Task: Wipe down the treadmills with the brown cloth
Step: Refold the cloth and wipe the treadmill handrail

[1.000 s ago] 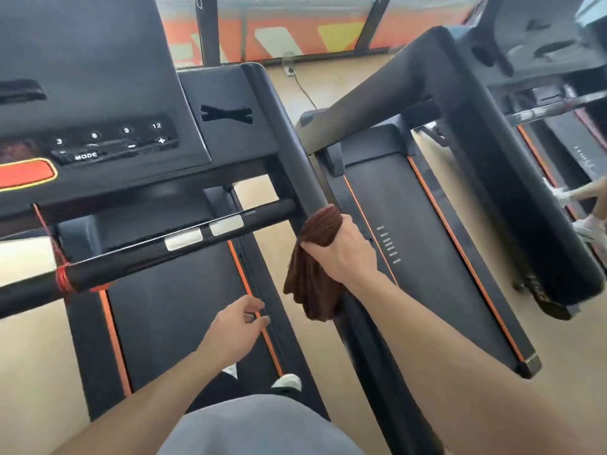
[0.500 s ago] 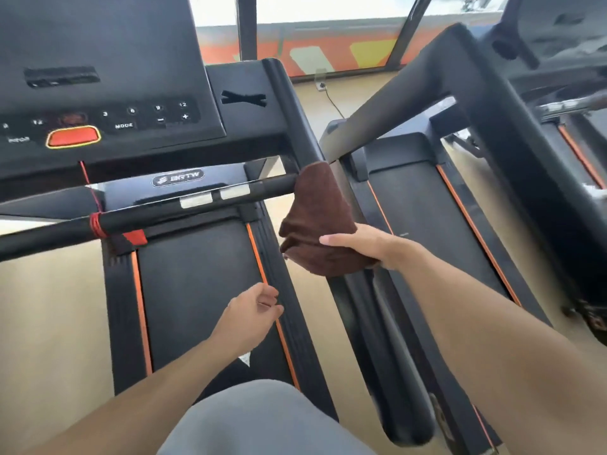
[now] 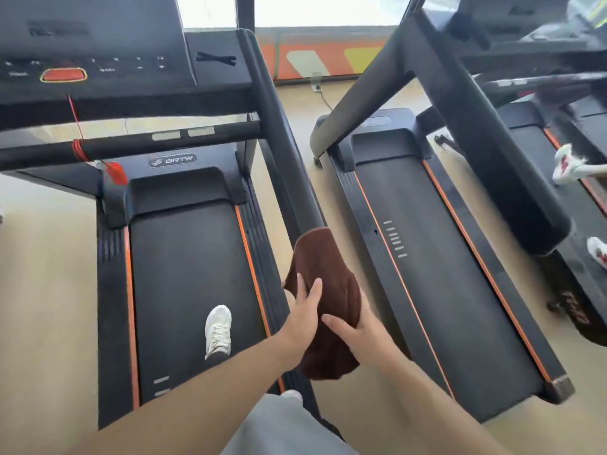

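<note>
Gym flooring in pale tan separates 2 black treadmills set side by side. I stand on the left treadmill (image 3: 184, 274), near its right edge. My brown cloth (image 3: 323, 290) is draped over the lower end of the right handrail (image 3: 282, 152). My right hand (image 3: 358, 336) grips the cloth from the side, thumb curled onto it. My left hand (image 3: 303, 318) lies on the cloth with fingers straight and slightly apart. Risk: the loose lower fold hangs free; if either hand releases, I judge the cloth could slide off the rail and drop to the floor between the machines.
</note>
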A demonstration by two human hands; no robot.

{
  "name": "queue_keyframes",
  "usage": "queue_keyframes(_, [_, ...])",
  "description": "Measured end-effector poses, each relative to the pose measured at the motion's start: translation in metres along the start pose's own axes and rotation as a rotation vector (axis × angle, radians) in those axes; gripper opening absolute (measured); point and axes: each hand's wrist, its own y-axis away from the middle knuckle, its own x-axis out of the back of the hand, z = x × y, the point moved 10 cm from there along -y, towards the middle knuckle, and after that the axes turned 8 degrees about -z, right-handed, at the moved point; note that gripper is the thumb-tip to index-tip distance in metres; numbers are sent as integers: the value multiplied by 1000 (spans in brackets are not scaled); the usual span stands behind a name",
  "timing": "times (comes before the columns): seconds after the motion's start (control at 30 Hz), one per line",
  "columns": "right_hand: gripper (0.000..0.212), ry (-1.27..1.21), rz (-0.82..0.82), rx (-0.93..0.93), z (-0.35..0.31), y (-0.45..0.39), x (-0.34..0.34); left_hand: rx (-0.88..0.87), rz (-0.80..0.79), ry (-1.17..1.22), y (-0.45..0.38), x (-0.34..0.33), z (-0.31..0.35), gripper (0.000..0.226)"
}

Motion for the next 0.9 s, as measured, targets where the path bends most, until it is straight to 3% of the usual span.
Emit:
queue_keyframes(0.1, [68,86,143,62,15,18,-7,91,8,122,9,-4,-35,77])
queue_keyframes(0.23, [83,480,294,237,2,32,-21,153,-2,298,12,-7,-63,91])
queue_keyframes(0.33, [83,804,314,352,-19,27,-31,148,-17,305,13,-8,-60,53])
queue_keyframes(0.47, [78,1061,292,328,-44,-2,-38,136,5,253,9,8,-50,44])
queue_keyframes(0.6, [72,1128,247,297,-92,-48,-35,74,37,309,-3,31,-31,44])
queue_keyframes(0.73, [75,1137,276,313,-138,-96,-29,-70,133,217,-41,80,-8,66])
queue_keyframes(0.83, [75,1135,277,305,-168,-134,-25,-132,177,128,-45,110,44,72])
queue_keyframes(0.9, [73,1116,281,289,-188,-160,-20,-167,187,73,-42,125,82,64])
